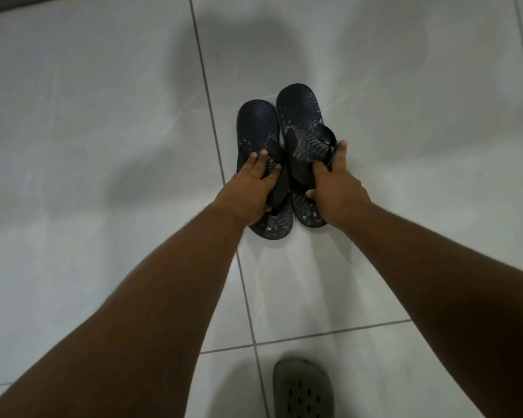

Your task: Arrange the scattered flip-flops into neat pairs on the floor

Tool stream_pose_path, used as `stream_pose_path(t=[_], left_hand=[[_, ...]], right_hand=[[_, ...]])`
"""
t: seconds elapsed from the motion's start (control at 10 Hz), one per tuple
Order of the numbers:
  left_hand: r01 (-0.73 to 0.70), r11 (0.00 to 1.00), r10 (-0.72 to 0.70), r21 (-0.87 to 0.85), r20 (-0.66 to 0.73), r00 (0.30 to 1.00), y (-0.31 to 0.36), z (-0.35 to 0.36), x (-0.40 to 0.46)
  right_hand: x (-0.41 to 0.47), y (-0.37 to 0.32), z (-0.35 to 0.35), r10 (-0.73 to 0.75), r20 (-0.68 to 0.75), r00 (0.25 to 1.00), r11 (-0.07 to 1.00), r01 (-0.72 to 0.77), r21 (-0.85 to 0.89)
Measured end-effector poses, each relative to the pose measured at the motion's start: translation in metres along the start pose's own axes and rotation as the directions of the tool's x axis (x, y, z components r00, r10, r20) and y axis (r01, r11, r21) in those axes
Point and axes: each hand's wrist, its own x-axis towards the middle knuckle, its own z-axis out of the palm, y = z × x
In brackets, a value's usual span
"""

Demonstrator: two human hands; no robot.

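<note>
Together, left flip-flop [258,128] under left hand [251,188], right flip-flop [299,116] under right hand [335,185]

Person, head-camera view: two bare forearms, one foot.
Left hand [249,191] and right hand [335,188] ungloved, no sleeves, rings or watch; fine forearm hair. Foot wears grey-green perforated clog [304,390].

Two black flip-flops [280,158] with pale zigzag and triangle-patterned footbeds lie on a glossy white tiled floor [103,131] with grey grout lines; an olive-grey perforated clog [302,390] sits nearby.
</note>
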Motion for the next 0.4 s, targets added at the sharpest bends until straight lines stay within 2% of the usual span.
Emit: stream_pose_path(t=[0.2, 0.3, 0.4], left_hand=[[-0.010, 0.999, 0.009, 0.048, 0.015, 1.000, 0.000, -0.005, -0.005], [0.040, 0.998, -0.041, 0.052, 0.018, 0.999, 0.000, -0.020, -0.020], [0.117, 0.992, -0.116, 0.049, -0.021, 0.993, -0.013, -0.039, -0.065]], right_hand=[[-0.002, -0.004, -0.002, 0.014, 0.019, 1.000, 1.000, -0.014, -0.017], [-0.007, -0.003, -0.012, 0.006, 0.064, 0.998, 1.000, -0.005, -0.016], [-0.029, -0.010, -0.040, -0.063, 0.018, 0.998, 0.997, 0.064, -0.041]])
